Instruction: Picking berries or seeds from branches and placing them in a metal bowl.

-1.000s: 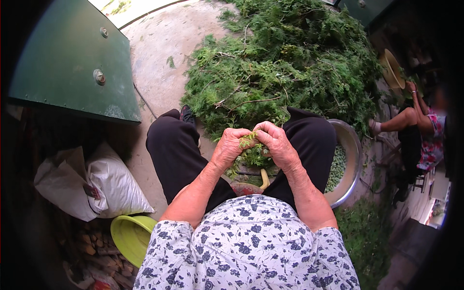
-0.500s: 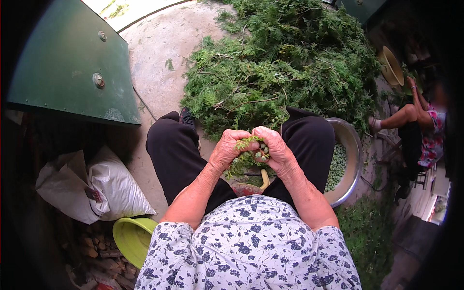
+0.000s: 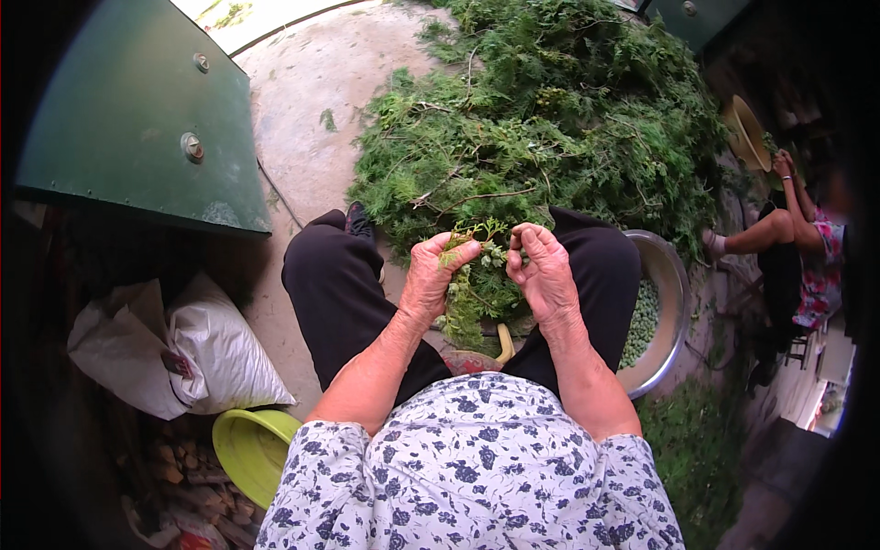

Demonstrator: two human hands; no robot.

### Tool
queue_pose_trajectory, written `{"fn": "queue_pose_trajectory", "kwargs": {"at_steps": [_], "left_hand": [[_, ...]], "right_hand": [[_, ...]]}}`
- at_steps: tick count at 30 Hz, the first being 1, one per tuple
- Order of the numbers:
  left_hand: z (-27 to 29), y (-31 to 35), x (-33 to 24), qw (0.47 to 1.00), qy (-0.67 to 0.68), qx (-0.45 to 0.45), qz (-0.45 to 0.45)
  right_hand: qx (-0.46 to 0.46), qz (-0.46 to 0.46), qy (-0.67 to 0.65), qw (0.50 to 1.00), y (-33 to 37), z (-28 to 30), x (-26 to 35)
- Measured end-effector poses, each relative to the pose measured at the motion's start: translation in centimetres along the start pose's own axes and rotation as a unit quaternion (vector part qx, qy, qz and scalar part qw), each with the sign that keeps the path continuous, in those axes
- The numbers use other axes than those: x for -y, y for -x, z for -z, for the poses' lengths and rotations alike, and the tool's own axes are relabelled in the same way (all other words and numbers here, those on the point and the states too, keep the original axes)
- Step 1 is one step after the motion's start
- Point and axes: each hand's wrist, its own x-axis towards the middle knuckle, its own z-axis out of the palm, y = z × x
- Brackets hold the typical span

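Above my lap, my left hand (image 3: 429, 275) is closed around a green cypress sprig (image 3: 469, 298) that bears small pale green cones (image 3: 493, 254). Just right of the sprig is my right hand (image 3: 548, 280), its thumb and fingers curled together and apart from the left hand. Whatever those fingertips hold, if anything, is too small to make out. Beside my right knee stands a metal basin (image 3: 676, 316) with many small green cones (image 3: 644, 321) in it. A large heap of cypress branches (image 3: 550, 128) lies on the ground beyond my knees.
A yellow curved handle (image 3: 506, 342) shows between my thighs. At left are a green metal cabinet (image 3: 137, 128), a white sack (image 3: 225, 353), a yellow-green basin (image 3: 240, 449) and firewood (image 3: 202, 495). Another person (image 3: 807, 234) sits at far right near a tan basin (image 3: 750, 133).
My hands were close together on the sprig; now the right hand has drawn away to the right. The left hand keeps hold, and more of the sprig shows.
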Motion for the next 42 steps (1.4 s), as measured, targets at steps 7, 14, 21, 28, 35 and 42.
{"fn": "queue_pose_trajectory", "kwargs": {"at_steps": [7, 14, 21, 28, 35, 42], "left_hand": [[0.2, -0.3, 0.6, 0.999, -0.049, -0.01, -0.018], [1.5, -0.8, 1.0, 0.995, -0.093, 0.026, 0.027], [-0.7, 0.5, -0.7, 0.991, -0.089, 0.063, 0.079], [-0.6, 0.1, 0.1, 0.999, -0.022, -0.034, 0.01], [0.8, -0.9, 1.9, 0.984, -0.156, -0.036, -0.081], [0.2, -0.8, 1.6, 0.981, -0.176, -0.028, -0.08]], "right_hand": [[0.012, 0.29, 0.521, 0.803, 0.7, -2.0, -0.6], [0.012, 0.276, 0.548, 0.79, 0.4, -2.0, -1.2], [0.0, -0.05, 0.112, 0.992, 0.1, -1.1, -0.5], [-0.036, -0.029, 0.059, 0.997, 0.0, -0.3, -0.6], [0.012, -0.078, 0.107, 0.991, 0.3, -0.8, -1.2], [0.01, -0.119, 0.189, 0.975, 0.2, -0.9, -1.6]]}}
